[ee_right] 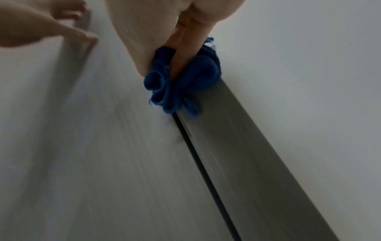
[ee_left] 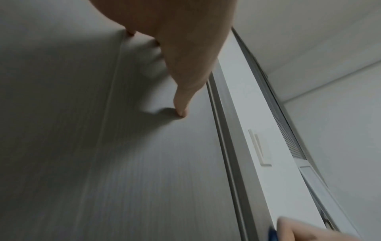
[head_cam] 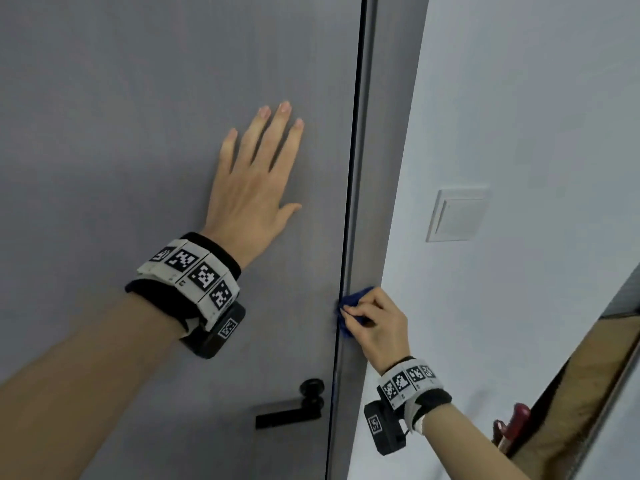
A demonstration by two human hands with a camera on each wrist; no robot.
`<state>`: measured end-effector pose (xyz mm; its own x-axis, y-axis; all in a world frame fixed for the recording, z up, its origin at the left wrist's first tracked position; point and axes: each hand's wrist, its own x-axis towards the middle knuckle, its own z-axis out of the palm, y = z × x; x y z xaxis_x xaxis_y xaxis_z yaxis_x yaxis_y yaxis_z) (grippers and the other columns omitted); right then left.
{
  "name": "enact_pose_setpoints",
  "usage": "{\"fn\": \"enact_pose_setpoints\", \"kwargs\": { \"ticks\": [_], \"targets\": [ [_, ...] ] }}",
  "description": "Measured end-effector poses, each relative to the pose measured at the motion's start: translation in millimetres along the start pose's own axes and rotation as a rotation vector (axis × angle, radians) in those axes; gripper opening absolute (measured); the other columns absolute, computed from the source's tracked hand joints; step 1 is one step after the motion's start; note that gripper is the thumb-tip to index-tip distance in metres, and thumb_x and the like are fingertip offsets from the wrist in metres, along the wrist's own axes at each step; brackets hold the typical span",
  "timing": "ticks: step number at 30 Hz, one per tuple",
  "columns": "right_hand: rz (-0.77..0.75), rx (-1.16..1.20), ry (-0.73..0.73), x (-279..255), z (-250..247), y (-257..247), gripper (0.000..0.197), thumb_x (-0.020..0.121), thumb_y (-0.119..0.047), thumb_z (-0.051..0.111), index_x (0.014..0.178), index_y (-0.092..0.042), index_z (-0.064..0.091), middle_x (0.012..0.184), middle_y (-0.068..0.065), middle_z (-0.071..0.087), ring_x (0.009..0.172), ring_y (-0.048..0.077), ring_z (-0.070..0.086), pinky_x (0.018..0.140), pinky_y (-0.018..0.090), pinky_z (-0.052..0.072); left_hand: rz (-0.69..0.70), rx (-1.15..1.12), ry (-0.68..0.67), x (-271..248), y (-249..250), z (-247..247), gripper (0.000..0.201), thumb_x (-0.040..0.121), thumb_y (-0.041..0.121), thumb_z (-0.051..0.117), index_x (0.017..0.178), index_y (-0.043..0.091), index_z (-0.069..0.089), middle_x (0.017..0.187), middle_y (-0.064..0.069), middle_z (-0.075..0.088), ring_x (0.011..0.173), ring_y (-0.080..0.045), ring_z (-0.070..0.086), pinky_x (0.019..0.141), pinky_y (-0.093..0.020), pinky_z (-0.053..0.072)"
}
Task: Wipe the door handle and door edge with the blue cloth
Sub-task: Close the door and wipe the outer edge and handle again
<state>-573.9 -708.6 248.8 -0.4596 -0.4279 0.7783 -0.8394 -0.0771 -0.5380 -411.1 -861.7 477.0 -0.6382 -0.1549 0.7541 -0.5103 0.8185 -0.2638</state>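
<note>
Grey, faintly grained door panel (head_cam: 138,133) fills most of what we see from the head view, shut against a grey frame strip (head_cam: 367,168) with a thin dark seam between them.

Our left hand (head_cam: 254,181) lies flat on the panel above the handle, fingers straight and slightly spread, palm toward the door. From the left wrist view the thumb tip touches the panel surface; the hand holds nothing.

Our right hand (head_cam: 375,323) grips the bunched blue cloth (head_cam: 349,308), fingers curled round it. We note the cloth pressed onto the door edge (head_cam: 343,271) at the seam, partly on the panel and partly on the frame strip. The right wrist view shows the folds bulging out on both sides of the fingers (ee_right: 183,53), a few loose threads at the hem.

Black lever door handle (head_cam: 289,412) with its round black rose sits lower on the panel, below the cloth and apart from both hands.

White wall (head_cam: 519,98) to the right carries a white rocker light switch (head_cam: 457,214). Both wrists wear bands with black-and-white square markers. Lower right corner holds a tilted dark-edged surface with something red; we cannot tell what it is.
</note>
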Motion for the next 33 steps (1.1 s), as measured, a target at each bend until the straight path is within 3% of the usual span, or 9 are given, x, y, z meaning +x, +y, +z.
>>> {"fn": "enact_pose_setpoints", "kwargs": {
  "ticks": [2, 5, 6, 10, 13, 18, 23, 27, 33],
  "targets": [
    [0.078, -0.001, -0.036, -28, 11, 15, 0.012, 0.080, -0.006, 0.081, 0.074, -0.014, 0.075, 0.081, -0.008, 0.053, 0.075, 0.015, 0.059, 0.071, 0.034, 0.052, 0.001, -0.013, -0.007, -13, 1, 7, 0.107, 0.080, 0.041, 0.076, 0.158, 0.013, 0.009, 0.167, -0.009, 0.006, 0.154, -0.030, 0.009, 0.120, -0.054, 0.019],
    [0.180, -0.042, -0.120, -57, 20, 28, 0.015, 0.078, -0.003, 0.083, 0.070, -0.012, 0.075, 0.078, -0.017, 0.050, 0.076, -0.002, 0.057, 0.073, 0.012, 0.046, 0.004, -0.015, -0.033, -26, 2, 14, 0.104, 0.081, 0.041, 0.074, 0.158, 0.013, 0.011, 0.167, -0.011, 0.006, 0.154, -0.031, 0.009, 0.120, -0.056, 0.020],
    [0.233, -0.060, -0.169, -64, 21, 30, 0.013, 0.077, -0.002, 0.083, 0.071, -0.011, 0.075, 0.077, -0.015, 0.051, 0.077, -0.003, 0.058, 0.072, 0.010, 0.045, 0.003, -0.020, -0.041, -30, 4, 14, 0.103, 0.081, 0.041, 0.074, 0.158, 0.013, 0.012, 0.167, -0.011, 0.006, 0.154, -0.031, 0.009, 0.120, -0.056, 0.020],
    [0.386, -0.082, -0.234, -74, 9, 24, 0.013, 0.076, -0.003, 0.083, 0.072, -0.014, 0.077, 0.080, -0.012, 0.057, 0.077, 0.010, 0.061, 0.070, 0.023, 0.050, 0.006, -0.085, -0.071, -44, 12, 16, 0.099, 0.082, 0.036, 0.073, 0.158, 0.013, 0.014, 0.167, -0.011, 0.006, 0.154, -0.030, 0.007, 0.121, -0.054, 0.018],
    [0.301, -0.026, -0.123, -55, -10, -1, 0.017, 0.075, 0.000, 0.082, 0.072, -0.016, 0.076, 0.080, -0.011, 0.059, 0.074, 0.009, 0.061, 0.065, 0.021, 0.050, 0.034, -0.140, -0.102, -57, 15, 18, 0.088, 0.084, 0.030, 0.071, 0.156, 0.013, 0.023, 0.166, -0.009, 0.010, 0.154, -0.028, 0.010, 0.122, -0.050, 0.019],
    [0.207, 0.124, -0.016, -3, -37, -52, 0.019, 0.079, 0.002, 0.078, 0.078, -0.016, 0.072, 0.086, -0.005, 0.062, 0.079, 0.016, 0.062, 0.060, 0.036, 0.057, 0.072, -0.269, -0.109, -68, 14, 10, 0.062, 0.085, 0.019, 0.065, 0.144, 0.011, 0.046, 0.163, -0.007, 0.026, 0.150, -0.025, 0.025, 0.114, -0.045, 0.034],
    [0.205, 0.182, -0.034, 49, -66, -99, 0.019, 0.090, -0.002, 0.068, 0.084, -0.020, 0.065, 0.088, -0.011, 0.065, 0.088, 0.014, 0.062, 0.071, 0.038, 0.059, 0.012, -0.364, -0.095, -54, 2, -23, 0.049, 0.084, 0.018, 0.064, 0.132, 0.015, 0.058, 0.148, -0.001, 0.049, 0.130, -0.022, 0.052, 0.101, -0.037, 0.049],
    [0.166, 0.159, -0.032, 88, -87, -127, 0.013, 0.095, -0.007, 0.063, 0.089, -0.019, 0.062, 0.087, -0.011, 0.066, 0.087, 0.010, 0.062, 0.077, 0.028, 0.053, -0.019, -0.407, -0.132, -38, -7, -53, 0.040, 0.089, 0.020, 0.058, 0.128, 0.020, 0.058, 0.134, 0.006, 0.057, 0.121, -0.017, 0.056, 0.093, -0.033, 0.051],
    [0.111, 0.151, 0.014, 131, -108, -162, 0.014, 0.096, -0.003, 0.060, 0.089, -0.015, 0.059, 0.087, -0.005, 0.066, 0.083, 0.004, 0.062, 0.074, 0.009, 0.044, -0.082, -0.417, -0.193, -15, -19, -86, 0.040, 0.093, 0.027, 0.052, 0.133, 0.023, 0.054, 0.134, 0.009, 0.056, 0.126, -0.014, 0.052, 0.098, -0.032, 0.045]
  ]
}}
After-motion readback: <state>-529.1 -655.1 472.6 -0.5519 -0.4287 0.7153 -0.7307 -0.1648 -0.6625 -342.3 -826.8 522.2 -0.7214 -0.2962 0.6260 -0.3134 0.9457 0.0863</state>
